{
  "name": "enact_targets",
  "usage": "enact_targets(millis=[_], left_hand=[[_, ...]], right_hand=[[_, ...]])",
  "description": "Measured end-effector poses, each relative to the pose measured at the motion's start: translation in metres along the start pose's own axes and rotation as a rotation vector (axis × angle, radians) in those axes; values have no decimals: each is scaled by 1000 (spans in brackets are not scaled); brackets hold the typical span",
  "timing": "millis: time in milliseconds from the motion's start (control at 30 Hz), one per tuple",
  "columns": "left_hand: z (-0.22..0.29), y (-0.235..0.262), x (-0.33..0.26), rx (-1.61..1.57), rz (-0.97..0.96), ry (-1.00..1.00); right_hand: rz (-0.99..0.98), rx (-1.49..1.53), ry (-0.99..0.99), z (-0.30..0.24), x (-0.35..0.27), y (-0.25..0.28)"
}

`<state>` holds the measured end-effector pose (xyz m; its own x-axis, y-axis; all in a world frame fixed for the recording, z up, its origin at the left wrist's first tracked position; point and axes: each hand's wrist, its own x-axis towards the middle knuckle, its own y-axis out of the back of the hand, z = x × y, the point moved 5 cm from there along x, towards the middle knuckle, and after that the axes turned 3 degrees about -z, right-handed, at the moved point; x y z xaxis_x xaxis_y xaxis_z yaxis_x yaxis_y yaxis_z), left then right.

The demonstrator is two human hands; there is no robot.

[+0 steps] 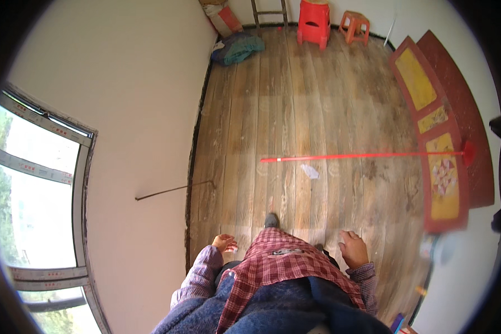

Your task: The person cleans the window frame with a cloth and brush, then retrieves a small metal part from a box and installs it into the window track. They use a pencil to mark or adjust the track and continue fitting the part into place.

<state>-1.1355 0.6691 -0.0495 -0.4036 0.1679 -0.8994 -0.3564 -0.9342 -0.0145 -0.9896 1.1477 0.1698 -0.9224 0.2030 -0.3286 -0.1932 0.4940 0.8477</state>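
Observation:
I look down at a wooden plank floor (pixel 295 111). My left hand (pixel 224 242) hangs at my side near the white wall, fingers loosely curled, holding nothing. My right hand (pixel 353 249) hangs on the other side, fingers apart, also holding nothing. Between them are my red checked apron (pixel 286 264) and one grey shoe tip (pixel 271 220). A long red stick (pixel 362 156) lies across the floor ahead of me, its far end touching the red panel on the right. A small white scrap (pixel 310 171) lies just below the stick.
A window (pixel 33 195) is set in the white wall at left, and a thin rod (pixel 172 190) sticks out of that wall. Red and yellow painted panels (pixel 437 139) lean at right. At the far end stand a red plastic stool (pixel 314 22), an orange stool (pixel 355 25) and a cloth pile (pixel 238 49).

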Motion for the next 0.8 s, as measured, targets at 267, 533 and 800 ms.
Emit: enact_targets(millis=[267,533,800], left_hand=[[65,119,29,-233,135,-116],[34,144,45,-597,43,-147],[66,199,53,-165,353,-114]], right_hand=[[-44,-77,204,-122,126,10],[-138,-188,387,-203,260,9],[-240,-89,618,-274,430,-23]])
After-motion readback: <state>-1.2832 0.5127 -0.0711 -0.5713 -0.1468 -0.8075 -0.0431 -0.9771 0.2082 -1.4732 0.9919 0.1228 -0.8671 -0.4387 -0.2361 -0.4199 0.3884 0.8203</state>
